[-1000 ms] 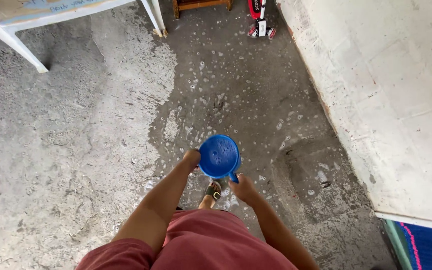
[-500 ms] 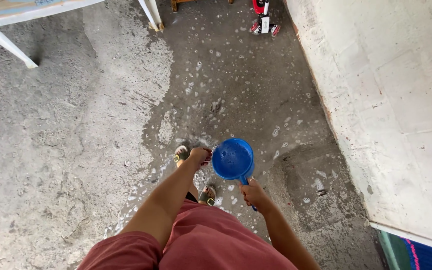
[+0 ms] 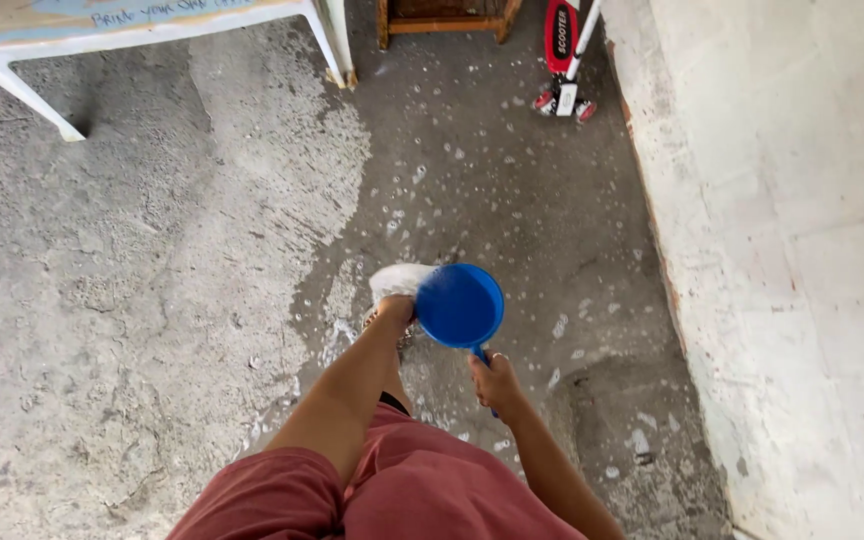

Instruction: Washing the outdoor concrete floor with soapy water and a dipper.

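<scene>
Fingers [image 3: 492, 383] grip blue dipper [image 3: 460, 305] handle, arm outstretched.

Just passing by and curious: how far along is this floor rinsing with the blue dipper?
Done: the concrete floor by the wall is dark, wet and flecked with suds. In hand: the right hand holds the blue dipper by its handle, tipped so water spills at its left rim beside the left hand. Left: the pale stretch near the white table looks dry, and suds remain, so I'd guess roughly midway.
</scene>
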